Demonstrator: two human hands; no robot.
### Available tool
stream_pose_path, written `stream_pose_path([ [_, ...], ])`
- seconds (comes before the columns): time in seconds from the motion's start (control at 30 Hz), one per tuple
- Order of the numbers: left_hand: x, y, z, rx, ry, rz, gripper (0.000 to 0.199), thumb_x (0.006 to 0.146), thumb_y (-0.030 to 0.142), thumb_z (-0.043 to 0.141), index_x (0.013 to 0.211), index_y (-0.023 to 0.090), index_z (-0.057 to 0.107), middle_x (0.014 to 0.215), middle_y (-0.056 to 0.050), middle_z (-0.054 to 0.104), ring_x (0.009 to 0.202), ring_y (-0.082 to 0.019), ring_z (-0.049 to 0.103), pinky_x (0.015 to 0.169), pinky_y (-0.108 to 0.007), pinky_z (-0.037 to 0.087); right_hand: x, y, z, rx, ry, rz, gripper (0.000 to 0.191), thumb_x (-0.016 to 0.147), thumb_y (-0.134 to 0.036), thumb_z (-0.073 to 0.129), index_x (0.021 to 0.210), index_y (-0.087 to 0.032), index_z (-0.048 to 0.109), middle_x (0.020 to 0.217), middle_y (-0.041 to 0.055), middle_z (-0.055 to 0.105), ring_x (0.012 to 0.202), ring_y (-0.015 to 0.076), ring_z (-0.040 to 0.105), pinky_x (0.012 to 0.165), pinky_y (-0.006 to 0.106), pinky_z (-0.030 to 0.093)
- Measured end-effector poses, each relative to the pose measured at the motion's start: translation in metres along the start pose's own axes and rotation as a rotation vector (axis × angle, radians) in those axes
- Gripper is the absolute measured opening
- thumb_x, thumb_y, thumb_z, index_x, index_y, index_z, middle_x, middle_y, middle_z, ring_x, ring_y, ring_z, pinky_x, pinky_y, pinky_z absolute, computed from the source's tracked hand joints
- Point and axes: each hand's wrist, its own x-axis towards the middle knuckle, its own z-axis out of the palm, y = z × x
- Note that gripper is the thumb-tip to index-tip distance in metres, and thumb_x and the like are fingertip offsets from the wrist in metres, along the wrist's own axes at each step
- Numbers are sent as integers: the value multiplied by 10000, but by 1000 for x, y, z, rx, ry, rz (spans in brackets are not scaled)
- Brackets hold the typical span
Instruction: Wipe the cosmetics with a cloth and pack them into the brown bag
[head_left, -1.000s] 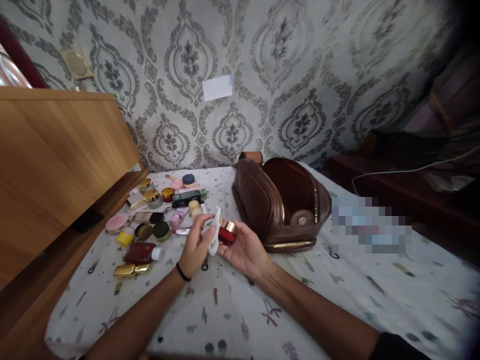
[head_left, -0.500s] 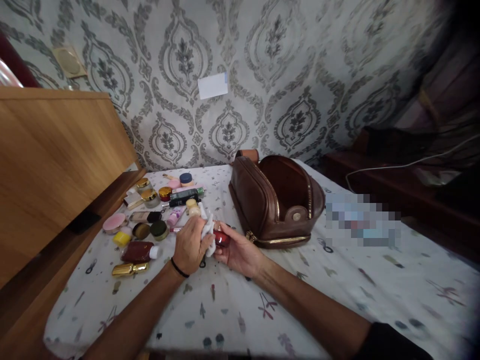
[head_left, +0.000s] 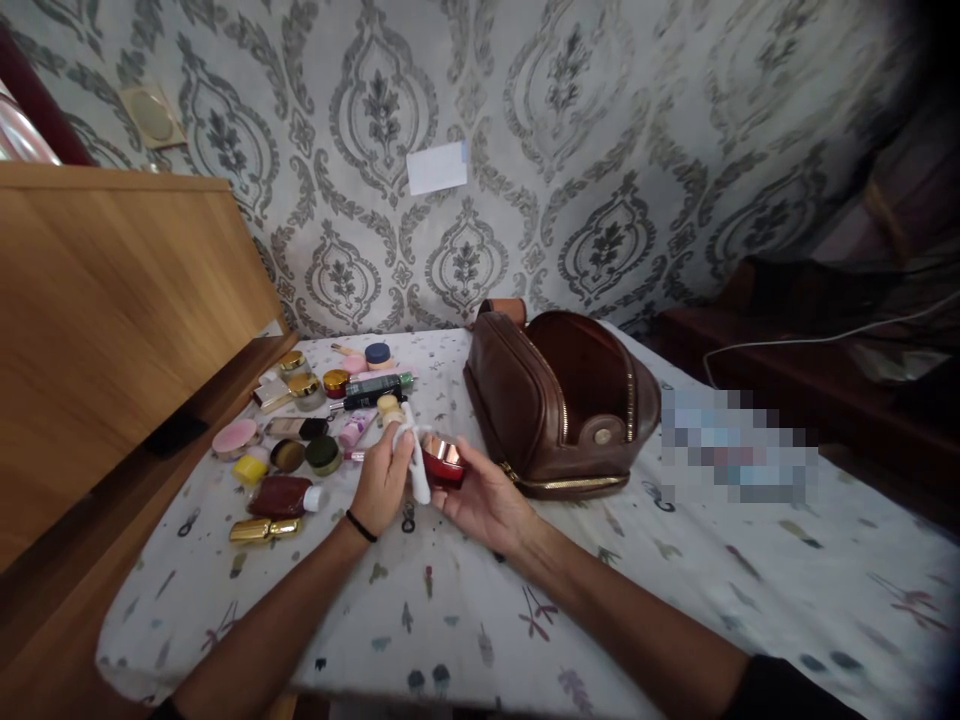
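Observation:
My right hand [head_left: 491, 500] is closed around a red cosmetic jar [head_left: 444, 462] with a shiny gold lid, held tilted above the table. Close against the jar's left side, my left hand [head_left: 384, 485] grips a white cloth [head_left: 416, 470]. Part of the cloth is hidden by the fingers. Just behind my hands stands a brown leather toiletry bag [head_left: 502, 400], its zipped top gaping. To the left of my left hand lie a dark green jar [head_left: 322, 455], a dark red bottle [head_left: 281, 496] with a white cap, and a gold tube [head_left: 264, 530].
Several more cosmetics spread over the left of the patterned tablecloth [head_left: 465, 620], including a pink compact [head_left: 235, 438] and a blue-lidded jar [head_left: 378, 355]. A wooden cabinet [head_left: 135, 340] borders the left side. At the right lies a blurred-out item [head_left: 735, 445].
The jar has turned so its gold lid shows more. My left hand and the cloth have shifted slightly away from it. The whole view has moved a little.

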Motion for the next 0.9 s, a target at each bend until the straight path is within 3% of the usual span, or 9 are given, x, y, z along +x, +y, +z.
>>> stream_pose_path([
  [0.17,-8,7,3,113,-175,68,347,965,438,417,1204,203,507,1079,-81,648,978,-226,598,854,-339,433,1,-8,0,23,52,-14,408,896,-532,567,966,-146,678,784,53,721,695,170,637,586,266,488],
  [0.23,-9,9,3,118,-214,61,376,957,438,441,1254,209,476,1084,-76,657,979,-229,610,851,-342,440,1,-9,-1,9,61,3,436,918,-548,512,955,-148,683,756,55,719,689,180,642,594,278,495],
  [0.43,-9,8,1,108,-145,43,254,950,444,431,930,206,519,760,-4,587,709,-180,578,675,-292,413,4,-4,2,-48,116,41,328,929,-449,544,895,-150,674,664,15,690,560,132,599,480,220,445],
  [0.63,-7,6,1,79,-57,10,278,961,435,411,856,203,523,707,4,582,657,-161,562,641,-275,399,5,-1,4,-69,199,37,321,954,-395,516,835,-132,656,680,31,701,569,141,622,479,236,472],
  [0.8,-3,2,0,-7,-22,-20,328,955,456,430,794,185,518,677,15,542,642,-139,511,627,-262,397,5,-1,-1,-57,128,16,269,904,-384,608,850,-123,649,697,45,708,577,154,637,475,238,467],
  [0.9,-2,1,0,-63,0,-41,345,959,468,429,790,181,522,710,11,547,677,-142,521,648,-262,419,5,0,-3,-17,132,-6,253,872,-378,654,858,-125,651,750,57,726,638,161,665,586,274,527],
])
